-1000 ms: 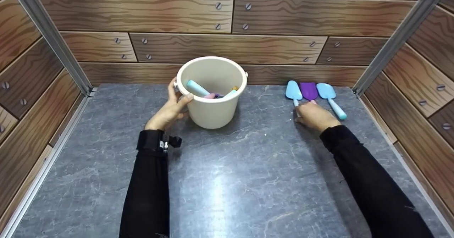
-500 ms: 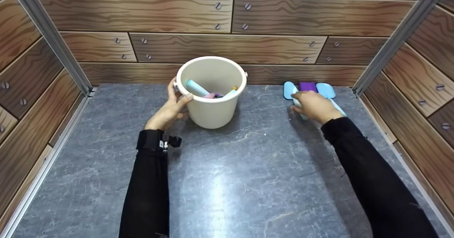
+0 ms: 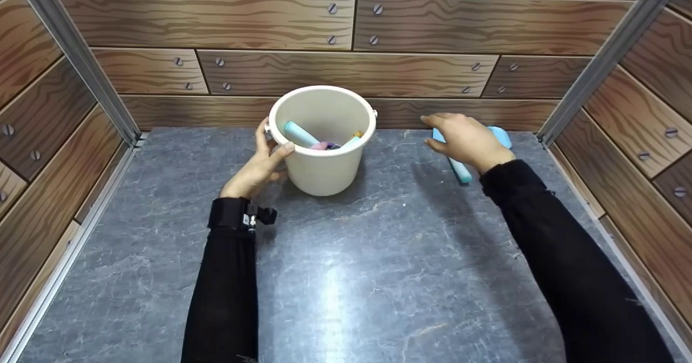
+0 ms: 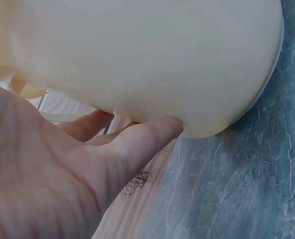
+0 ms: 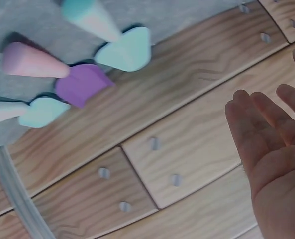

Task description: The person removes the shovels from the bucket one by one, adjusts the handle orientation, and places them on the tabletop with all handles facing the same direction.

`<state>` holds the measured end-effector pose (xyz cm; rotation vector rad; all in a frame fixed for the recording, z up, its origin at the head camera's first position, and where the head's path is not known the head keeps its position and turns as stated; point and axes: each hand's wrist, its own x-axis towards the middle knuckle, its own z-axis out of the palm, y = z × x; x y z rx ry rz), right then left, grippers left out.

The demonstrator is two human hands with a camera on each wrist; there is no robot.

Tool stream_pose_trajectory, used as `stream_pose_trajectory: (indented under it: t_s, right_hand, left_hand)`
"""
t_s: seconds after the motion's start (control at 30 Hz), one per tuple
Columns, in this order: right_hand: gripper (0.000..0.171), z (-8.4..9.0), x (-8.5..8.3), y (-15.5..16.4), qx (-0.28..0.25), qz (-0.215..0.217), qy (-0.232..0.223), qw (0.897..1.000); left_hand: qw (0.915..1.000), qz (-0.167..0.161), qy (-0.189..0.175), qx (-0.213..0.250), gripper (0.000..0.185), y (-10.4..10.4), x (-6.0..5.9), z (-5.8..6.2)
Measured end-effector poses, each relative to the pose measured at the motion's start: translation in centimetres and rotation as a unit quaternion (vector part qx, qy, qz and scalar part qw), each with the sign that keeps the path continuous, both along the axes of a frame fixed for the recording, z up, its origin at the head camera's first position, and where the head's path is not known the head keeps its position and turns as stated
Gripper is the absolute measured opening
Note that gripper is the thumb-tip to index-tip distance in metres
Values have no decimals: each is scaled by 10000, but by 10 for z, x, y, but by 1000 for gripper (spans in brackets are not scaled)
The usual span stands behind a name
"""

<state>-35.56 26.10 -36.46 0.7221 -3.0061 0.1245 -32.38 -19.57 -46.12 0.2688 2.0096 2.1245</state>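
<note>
A cream bucket (image 3: 323, 173) stands upright near the back wall. My left hand (image 3: 254, 172) holds its left side, thumb at the front of the rim and fingers farther back. In the left wrist view the fingertips (image 4: 169, 125) meet the outer wall. Inside the bucket lies a light blue handle (image 3: 300, 134) beside pink, purple and orange pieces. My right hand (image 3: 465, 138) hovers with spread fingers over a row of toy shovels and holds nothing. One blue shovel (image 3: 459, 169) shows below it, another blue shovel (image 3: 500, 136) behind. The purple shovel (image 5: 82, 84) with a pink handle shows only in the right wrist view.
A grey marbled tabletop (image 3: 346, 276) lies under everything. Wood-patterned panels (image 3: 281, 71) close off the back and both sides, with metal corner posts (image 3: 600, 60) at left and right. A black wrist strap (image 3: 231, 214) with a small camera sits on the left wrist.
My right hand has let go of the leftmost blue shovel, risen and moved slightly left and back. That shovel now lies at a steeper slant. The left hand and bucket have stayed put.
</note>
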Motion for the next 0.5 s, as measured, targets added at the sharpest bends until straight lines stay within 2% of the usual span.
stream_pose_trajectory:
  t_s: [0.27,0.5]
  right_hand:
    - [61,19,-1,-30,-138,455,434,9979]
    - [58,32,4,-56,-438,791,519,9946]
  left_hand:
    - [10000,9,10,90,118,0,1,1]
    - [9999,-38,23,160,117,1,0,1]
